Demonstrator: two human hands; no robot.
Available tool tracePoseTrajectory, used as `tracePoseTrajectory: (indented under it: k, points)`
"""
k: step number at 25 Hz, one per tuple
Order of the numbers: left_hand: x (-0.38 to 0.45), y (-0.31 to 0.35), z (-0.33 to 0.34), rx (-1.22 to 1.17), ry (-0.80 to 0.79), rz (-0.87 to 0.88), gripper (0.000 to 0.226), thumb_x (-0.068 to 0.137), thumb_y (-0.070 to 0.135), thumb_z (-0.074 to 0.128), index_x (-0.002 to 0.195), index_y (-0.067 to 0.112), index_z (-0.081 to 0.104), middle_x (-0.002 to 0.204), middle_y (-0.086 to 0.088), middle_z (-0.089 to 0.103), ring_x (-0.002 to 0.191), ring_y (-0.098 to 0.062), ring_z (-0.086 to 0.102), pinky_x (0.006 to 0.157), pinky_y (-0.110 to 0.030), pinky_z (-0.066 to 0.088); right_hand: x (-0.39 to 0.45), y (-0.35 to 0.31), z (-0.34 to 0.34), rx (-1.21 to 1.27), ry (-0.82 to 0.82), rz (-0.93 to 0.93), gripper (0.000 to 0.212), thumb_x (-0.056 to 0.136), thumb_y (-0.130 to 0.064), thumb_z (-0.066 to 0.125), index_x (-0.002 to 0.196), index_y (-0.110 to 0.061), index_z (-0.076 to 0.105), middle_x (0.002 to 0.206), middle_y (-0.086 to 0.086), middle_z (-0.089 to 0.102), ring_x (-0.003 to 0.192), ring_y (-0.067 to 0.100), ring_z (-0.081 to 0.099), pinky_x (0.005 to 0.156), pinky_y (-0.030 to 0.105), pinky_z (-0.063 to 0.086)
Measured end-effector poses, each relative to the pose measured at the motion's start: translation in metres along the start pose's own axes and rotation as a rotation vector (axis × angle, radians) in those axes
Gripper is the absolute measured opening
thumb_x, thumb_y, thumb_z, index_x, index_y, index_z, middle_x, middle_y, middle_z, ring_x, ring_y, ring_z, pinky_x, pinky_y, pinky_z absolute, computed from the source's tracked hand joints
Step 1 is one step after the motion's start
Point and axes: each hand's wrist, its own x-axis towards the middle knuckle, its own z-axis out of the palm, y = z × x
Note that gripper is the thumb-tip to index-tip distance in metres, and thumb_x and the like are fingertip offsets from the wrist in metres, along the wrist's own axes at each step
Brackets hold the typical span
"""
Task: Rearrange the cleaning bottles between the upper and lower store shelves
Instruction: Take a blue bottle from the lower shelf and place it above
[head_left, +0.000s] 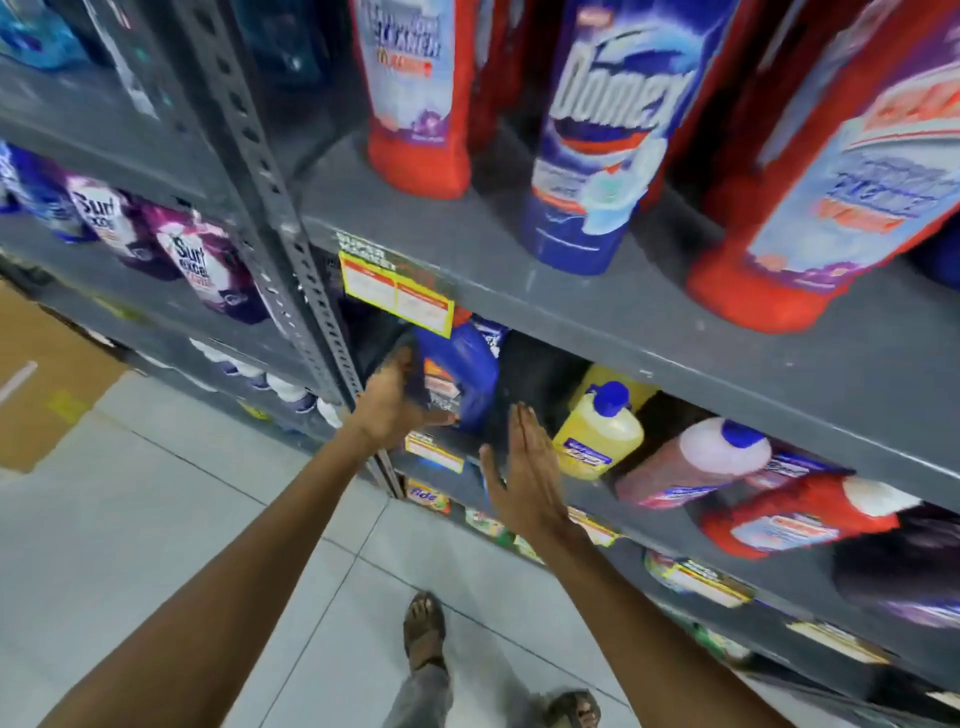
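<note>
Left hand (392, 402) fingers wrapped on tall blue plastic bottle (462, 371), upright at lower grey metal shelf (727, 395) far-left end. Right hand (524, 467) flat, fingers together, empty, just right of it & nearer than yellow jug (597, 434).

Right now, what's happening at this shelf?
A person stands at a grey metal store rack, both hands reaching into the lower shelf. The left hand has a grip on a blue plastic cleaning bottle at the shelf's left end, just under the yellow price tag. The right hand is open and flat, holding nothing, beside a yellow bottle with a blue cap. On the upper shelf stand red bottles and a blue Domex bottle, untouched.
</note>
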Motion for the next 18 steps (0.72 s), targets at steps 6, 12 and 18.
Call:
tracePoseTrajectory:
  k: [6, 12, 18]
  points:
    - [0.029, 0.013, -0.008, -0.179, -0.207, 0.068, 0.09, 0.054, 0.008, 0.105, 0.131, 0.007, 0.058, 0.123, -0.012, 0.08, 0.115, -0.03, 0.078, 0.102, -0.057, 0.061, 0.018, 0.015, 0.045, -0.192, -0.02, 0.009, 0.071, 0.109, -0.043, 0.039, 0.167, -0.002, 0.032, 0.177, 0.014, 0.032, 0.164, 0.029, 0.033, 0.132, 0.052, 0.032]
    - [0.03, 0.012, -0.002, -0.122, -0.221, 0.126, 0.066, 0.067, 0.007, 0.1, 0.126, 0.006, 0.069, 0.123, -0.012, 0.08, 0.114, -0.03, 0.077, 0.106, -0.05, 0.06, 0.017, 0.017, 0.052, -0.3, -0.008, 0.003, 0.07, 0.111, -0.041, 0.037, 0.17, -0.006, 0.025, 0.18, 0.011, 0.024, 0.168, 0.024, 0.022, 0.137, 0.044, 0.019]
    - [0.021, 0.009, 0.001, -0.179, -0.203, 0.111, 0.076, 0.058, 0.031, 0.101, 0.125, 0.012, 0.07, 0.121, -0.008, 0.082, 0.114, -0.028, 0.078, 0.106, -0.057, 0.059, 0.017, 0.017, 0.053, -0.253, -0.018, 0.0, 0.07, 0.111, -0.043, 0.032, 0.17, -0.006, 0.024, 0.18, 0.01, 0.022, 0.169, 0.023, 0.018, 0.137, 0.046, 0.02]
